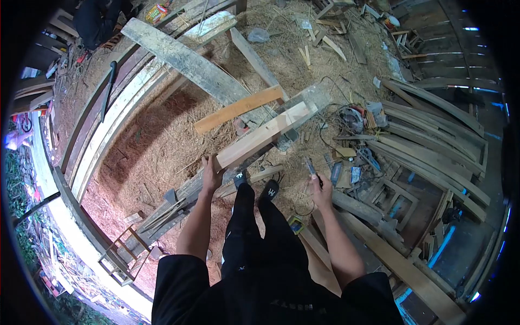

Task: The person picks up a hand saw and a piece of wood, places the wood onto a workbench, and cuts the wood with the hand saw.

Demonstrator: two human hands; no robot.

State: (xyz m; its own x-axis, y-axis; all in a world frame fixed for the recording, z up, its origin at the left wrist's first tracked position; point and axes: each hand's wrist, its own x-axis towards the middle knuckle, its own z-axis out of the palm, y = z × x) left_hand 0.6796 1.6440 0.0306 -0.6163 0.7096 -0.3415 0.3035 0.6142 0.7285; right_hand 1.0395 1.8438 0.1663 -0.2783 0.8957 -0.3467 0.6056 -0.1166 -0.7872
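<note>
Gripped at one end by the left hand, the pale plank could swivel. Right hand holds a tool (type unclear).

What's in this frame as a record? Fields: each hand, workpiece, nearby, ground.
Left hand: against the near end of the pale beam; grip partly hidden
Right hand: closed around a slim tool, type unclear
Workpiece: pale beam, lying slantwise ahead of the person
Nearby: orange-brown board beyond the beam; handsaw farther left; what looks like a circular saw at right
Ground: strewn with wood shavings
</note>
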